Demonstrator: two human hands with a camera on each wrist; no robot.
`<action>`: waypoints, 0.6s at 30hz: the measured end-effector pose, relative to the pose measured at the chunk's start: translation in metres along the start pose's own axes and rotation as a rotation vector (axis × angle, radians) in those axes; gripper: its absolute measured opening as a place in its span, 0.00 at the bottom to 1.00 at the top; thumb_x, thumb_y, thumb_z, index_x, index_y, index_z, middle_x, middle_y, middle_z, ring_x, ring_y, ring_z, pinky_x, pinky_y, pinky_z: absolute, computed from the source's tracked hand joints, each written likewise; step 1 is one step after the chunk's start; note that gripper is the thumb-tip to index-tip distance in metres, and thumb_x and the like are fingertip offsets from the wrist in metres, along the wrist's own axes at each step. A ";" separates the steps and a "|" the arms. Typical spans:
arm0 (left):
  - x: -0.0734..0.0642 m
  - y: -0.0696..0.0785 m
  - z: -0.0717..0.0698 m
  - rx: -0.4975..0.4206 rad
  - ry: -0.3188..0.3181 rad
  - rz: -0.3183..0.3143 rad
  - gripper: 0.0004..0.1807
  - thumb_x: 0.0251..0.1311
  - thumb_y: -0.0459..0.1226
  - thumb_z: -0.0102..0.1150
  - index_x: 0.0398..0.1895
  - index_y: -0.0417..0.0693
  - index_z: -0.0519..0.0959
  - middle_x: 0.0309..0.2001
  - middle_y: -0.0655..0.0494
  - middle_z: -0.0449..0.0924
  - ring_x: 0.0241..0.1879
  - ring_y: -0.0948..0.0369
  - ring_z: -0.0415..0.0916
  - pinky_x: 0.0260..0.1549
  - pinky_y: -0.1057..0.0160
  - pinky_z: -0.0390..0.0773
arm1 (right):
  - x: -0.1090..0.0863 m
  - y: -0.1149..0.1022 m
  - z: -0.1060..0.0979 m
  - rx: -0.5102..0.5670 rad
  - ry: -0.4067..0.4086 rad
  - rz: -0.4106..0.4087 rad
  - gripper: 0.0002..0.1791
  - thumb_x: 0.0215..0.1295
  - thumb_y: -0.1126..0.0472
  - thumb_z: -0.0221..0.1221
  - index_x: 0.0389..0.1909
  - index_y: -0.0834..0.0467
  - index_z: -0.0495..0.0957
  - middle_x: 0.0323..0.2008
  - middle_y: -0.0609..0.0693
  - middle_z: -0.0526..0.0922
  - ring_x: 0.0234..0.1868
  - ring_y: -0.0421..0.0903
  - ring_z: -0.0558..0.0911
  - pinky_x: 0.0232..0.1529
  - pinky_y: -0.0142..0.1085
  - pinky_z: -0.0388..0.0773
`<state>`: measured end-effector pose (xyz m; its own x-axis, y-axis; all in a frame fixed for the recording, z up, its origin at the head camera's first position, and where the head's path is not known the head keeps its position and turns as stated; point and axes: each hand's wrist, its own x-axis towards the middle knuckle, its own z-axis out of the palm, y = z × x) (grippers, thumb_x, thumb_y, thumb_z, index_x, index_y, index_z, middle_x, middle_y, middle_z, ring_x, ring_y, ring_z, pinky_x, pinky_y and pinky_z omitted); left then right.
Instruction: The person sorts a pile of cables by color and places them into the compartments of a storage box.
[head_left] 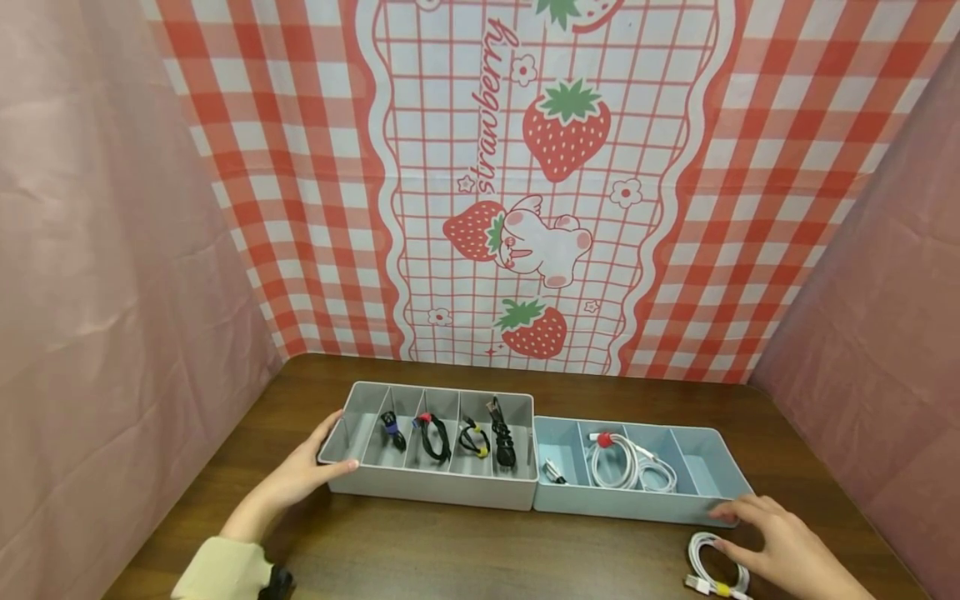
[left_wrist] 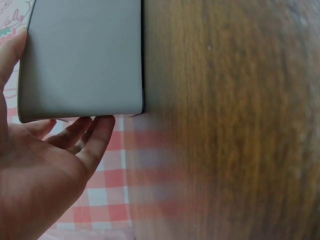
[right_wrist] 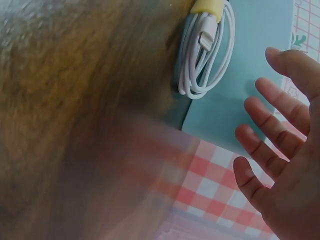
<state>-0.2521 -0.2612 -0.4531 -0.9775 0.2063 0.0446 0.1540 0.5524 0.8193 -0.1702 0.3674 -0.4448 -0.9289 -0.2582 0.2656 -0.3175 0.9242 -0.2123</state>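
At the left end of the grey divided box, my left hand grips the corner. Its thumb lies at the front rim and its fingers against the end wall, as the left wrist view also shows the hand. My right hand is by the right front corner of the light blue divided box, fingers spread and holding nothing, plainly so in the right wrist view. A coiled white cable with a yellow tie lies on the table close by the right thumb.
Coiled dark cables, one a black cable, sit in separate grey compartments. In the blue box are a white cable with a red tie and a small white-and-black piece. Boxes stand end to end on the wooden table; a checked cloth hangs behind.
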 end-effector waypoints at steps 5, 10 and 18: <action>0.000 -0.001 0.000 -0.007 0.003 0.000 0.50 0.56 0.47 0.64 0.74 0.46 0.44 0.71 0.34 0.49 0.67 0.39 0.52 0.61 0.38 0.55 | -0.002 0.005 0.003 -0.009 -0.040 -0.027 0.17 0.46 0.44 0.70 0.36 0.44 0.80 0.33 0.35 0.77 0.34 0.32 0.73 0.29 0.32 0.72; -0.001 0.000 0.000 -0.001 0.001 0.003 0.50 0.56 0.47 0.64 0.74 0.46 0.44 0.71 0.34 0.48 0.68 0.38 0.50 0.61 0.36 0.54 | -0.003 0.010 0.006 -0.010 -0.106 -0.053 0.17 0.48 0.42 0.68 0.36 0.45 0.79 0.34 0.34 0.76 0.34 0.30 0.71 0.30 0.33 0.72; -0.001 0.001 0.001 0.004 0.002 0.007 0.50 0.56 0.47 0.64 0.74 0.46 0.44 0.71 0.34 0.47 0.68 0.37 0.48 0.61 0.35 0.53 | -0.002 0.018 0.011 0.057 -0.184 -0.134 0.13 0.51 0.45 0.68 0.35 0.44 0.79 0.33 0.33 0.75 0.33 0.28 0.69 0.29 0.32 0.71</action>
<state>-0.2510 -0.2598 -0.4532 -0.9767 0.2083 0.0513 0.1611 0.5540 0.8168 -0.1766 0.3812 -0.4597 -0.8952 -0.4291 0.1200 -0.4456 0.8622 -0.2410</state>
